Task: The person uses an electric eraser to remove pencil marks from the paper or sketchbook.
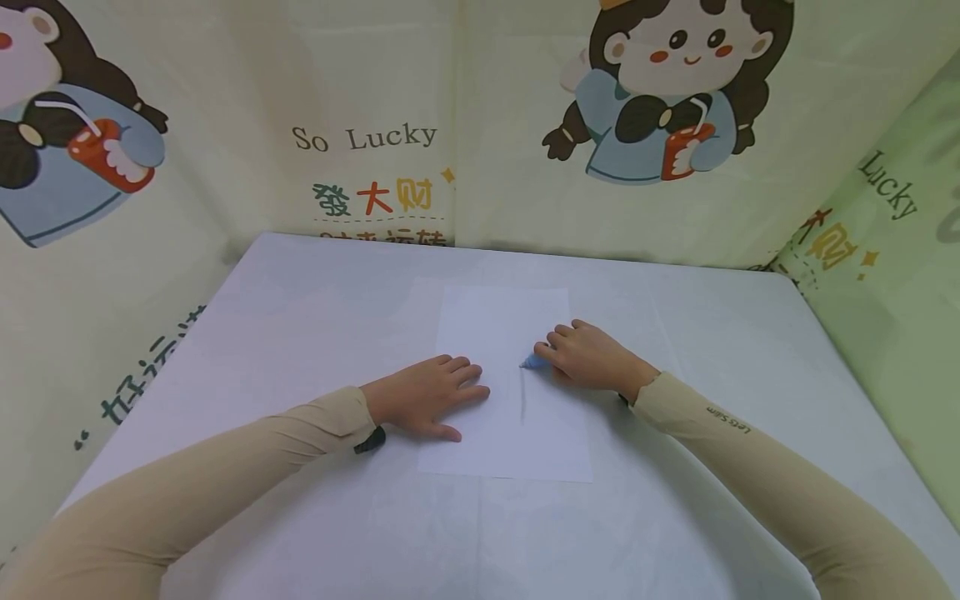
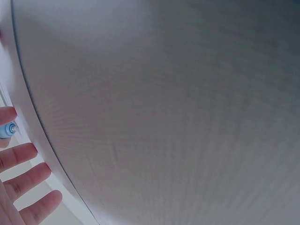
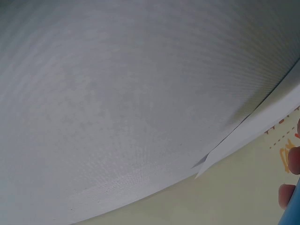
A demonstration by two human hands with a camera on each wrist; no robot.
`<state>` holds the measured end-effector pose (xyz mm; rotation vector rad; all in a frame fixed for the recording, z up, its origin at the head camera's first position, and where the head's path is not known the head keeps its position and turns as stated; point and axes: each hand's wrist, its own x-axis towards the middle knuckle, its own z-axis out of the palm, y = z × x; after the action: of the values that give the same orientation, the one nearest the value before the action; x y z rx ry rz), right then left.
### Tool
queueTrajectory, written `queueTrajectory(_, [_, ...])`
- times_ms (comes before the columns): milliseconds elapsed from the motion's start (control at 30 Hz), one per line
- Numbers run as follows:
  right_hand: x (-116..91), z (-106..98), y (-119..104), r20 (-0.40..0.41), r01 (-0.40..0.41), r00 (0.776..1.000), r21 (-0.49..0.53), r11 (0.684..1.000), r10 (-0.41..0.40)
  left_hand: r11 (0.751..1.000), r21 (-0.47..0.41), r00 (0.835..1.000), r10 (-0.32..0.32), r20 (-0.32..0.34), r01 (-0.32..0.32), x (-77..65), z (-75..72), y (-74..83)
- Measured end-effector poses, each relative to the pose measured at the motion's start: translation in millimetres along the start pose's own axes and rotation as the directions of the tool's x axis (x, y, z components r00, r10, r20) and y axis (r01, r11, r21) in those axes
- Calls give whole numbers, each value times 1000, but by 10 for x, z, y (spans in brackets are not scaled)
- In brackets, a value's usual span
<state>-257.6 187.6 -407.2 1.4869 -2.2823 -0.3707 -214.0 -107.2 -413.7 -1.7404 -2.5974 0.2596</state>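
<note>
A sheet of white paper (image 1: 487,454) lies flat on the white table. On its left side my left hand (image 1: 431,398) rests with the fingers spread; their tips also show at the edge of the left wrist view. My right hand (image 1: 592,357) grips a blue tube with a pointed nozzle (image 1: 533,362), most of it hidden by the fingers. The nozzle tip is right at the top of a faint straight streak (image 1: 522,396) running toward me on the paper. In the left wrist view the blue nozzle end (image 2: 8,130) shows beyond my fingers.
The white table (image 1: 337,283) extends on all sides of the paper. Behind it and at both sides hangs a pale cloth (image 1: 495,192) printed with cartoon figures and lettering. A dark strap piece (image 1: 370,440) shows under my left wrist.
</note>
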Motion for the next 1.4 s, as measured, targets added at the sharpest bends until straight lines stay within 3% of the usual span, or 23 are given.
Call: queueTrajectory(1400, [6, -18, -5, 0, 9, 1000, -13, 1000, -9, 1000, 3, 1000, 5, -4, -5, -9, -32, 3])
